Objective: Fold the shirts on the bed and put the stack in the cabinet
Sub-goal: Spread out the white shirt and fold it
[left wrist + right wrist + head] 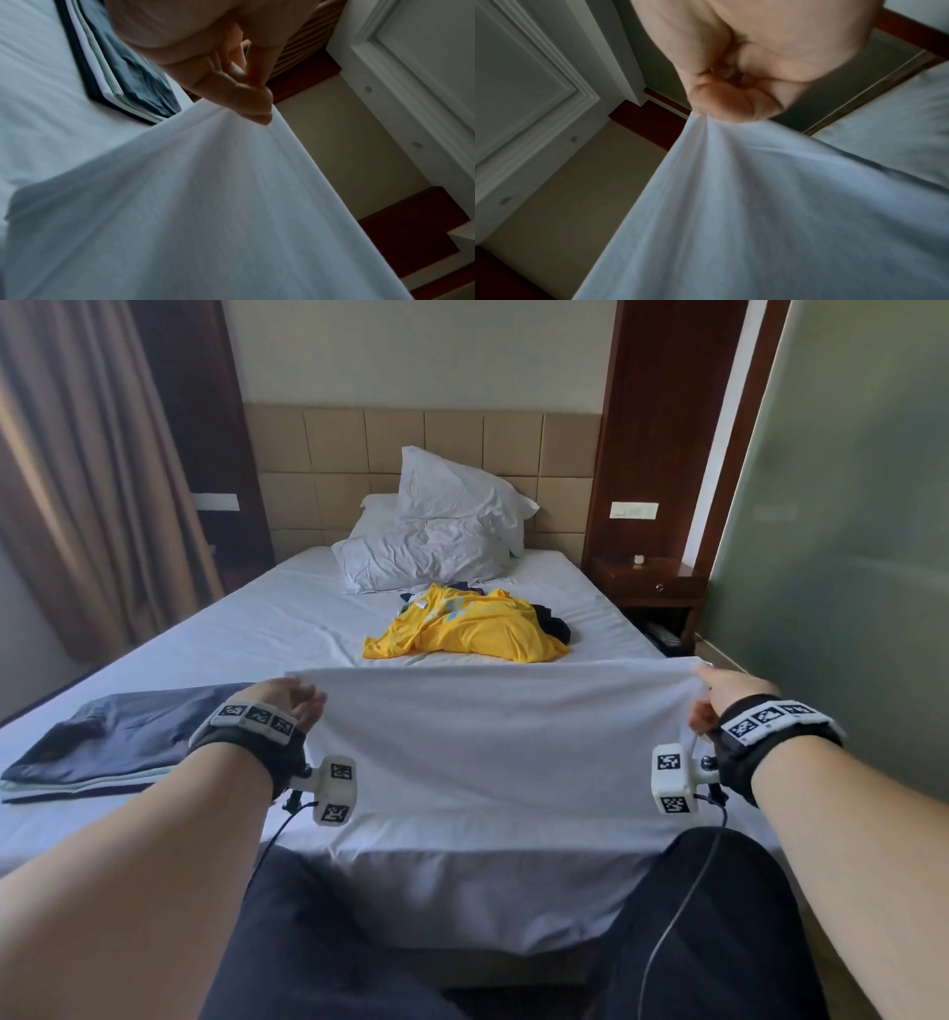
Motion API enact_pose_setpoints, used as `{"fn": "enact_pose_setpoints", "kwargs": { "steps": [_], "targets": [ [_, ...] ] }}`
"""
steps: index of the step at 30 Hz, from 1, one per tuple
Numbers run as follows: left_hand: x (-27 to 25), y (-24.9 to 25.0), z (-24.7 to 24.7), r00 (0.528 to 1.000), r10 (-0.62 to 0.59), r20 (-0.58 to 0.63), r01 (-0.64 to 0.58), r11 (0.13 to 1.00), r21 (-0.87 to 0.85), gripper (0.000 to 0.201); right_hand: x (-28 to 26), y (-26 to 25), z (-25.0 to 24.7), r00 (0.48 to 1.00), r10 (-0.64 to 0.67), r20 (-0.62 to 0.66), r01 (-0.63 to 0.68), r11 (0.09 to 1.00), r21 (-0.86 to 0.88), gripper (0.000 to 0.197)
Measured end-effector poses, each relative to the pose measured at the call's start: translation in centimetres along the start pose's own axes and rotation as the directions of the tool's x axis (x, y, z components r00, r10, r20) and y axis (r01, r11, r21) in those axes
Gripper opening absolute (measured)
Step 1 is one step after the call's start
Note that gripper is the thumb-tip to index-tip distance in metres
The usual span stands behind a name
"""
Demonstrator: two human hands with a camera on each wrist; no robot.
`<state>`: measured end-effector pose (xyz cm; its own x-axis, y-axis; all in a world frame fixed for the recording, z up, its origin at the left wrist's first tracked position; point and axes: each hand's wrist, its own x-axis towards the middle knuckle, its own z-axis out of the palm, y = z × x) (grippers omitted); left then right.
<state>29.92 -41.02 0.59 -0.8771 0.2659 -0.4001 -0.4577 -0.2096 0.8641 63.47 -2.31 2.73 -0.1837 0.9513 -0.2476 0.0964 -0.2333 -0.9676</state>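
A white shirt (493,737) is stretched wide between my two hands above the near end of the bed (257,618). My left hand (295,695) pinches its left top corner, and the left wrist view shows the hand (257,109) gripping the white shirt (192,203). My right hand (711,690) grips the right top corner, its fingers (731,109) bunched round the white shirt (757,203). A stack of folded shirts (118,742), dark blue on top, lies on the bed to my left. A yellow shirt (472,629) lies crumpled over dark clothes mid-bed.
Two white pillows (436,531) lean against the padded headboard. A wooden nightstand (649,588) stands right of the bed, beside a green glass partition (847,531). Brown curtains (87,469) hang on the left. My dark-trousered legs (719,916) stand at the bed's foot.
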Motion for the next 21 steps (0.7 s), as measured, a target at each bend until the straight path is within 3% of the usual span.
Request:
{"fn": "enact_pose_setpoints", "kwargs": {
  "steps": [4, 8, 13, 16, 21],
  "targets": [
    [1.9, -0.7, 1.4, 1.0, 0.021, 0.001, -0.021, 0.997, -0.074, 0.026, 2.3, 0.9, 2.5, 0.994, 0.078, 0.08, -0.097, 0.958, 0.269, 0.022],
    [4.4, -1.8, 3.6, 1.0, 0.023, 0.003, -0.023, 0.999, -0.047, 0.023, 4.4, 2.1, 5.0, 0.978, 0.078, 0.192, -0.12, 0.968, 0.219, 0.025],
    [9.5, -1.3, 5.7, 1.0, 0.018, -0.003, -0.018, 1.0, -0.009, 0.02, 8.1, 1.8, 8.0, 0.984, 0.062, 0.166, -0.111, 0.946, 0.304, 0.01],
    [12.2, -1.0, 7.2, 1.0, 0.006, 0.009, -0.006, 0.999, 0.037, 0.022, 10.5, 1.6, 9.6, 0.982, 0.086, 0.17, -0.132, 0.949, 0.286, 0.011],
    [16.3, -1.5, 9.4, 1.0, -0.007, -0.005, 0.007, 0.999, 0.045, 0.01, 14.0, 2.0, 12.4, 0.975, 0.115, 0.19, -0.157, 0.962, 0.222, 0.022]
  ]
}}
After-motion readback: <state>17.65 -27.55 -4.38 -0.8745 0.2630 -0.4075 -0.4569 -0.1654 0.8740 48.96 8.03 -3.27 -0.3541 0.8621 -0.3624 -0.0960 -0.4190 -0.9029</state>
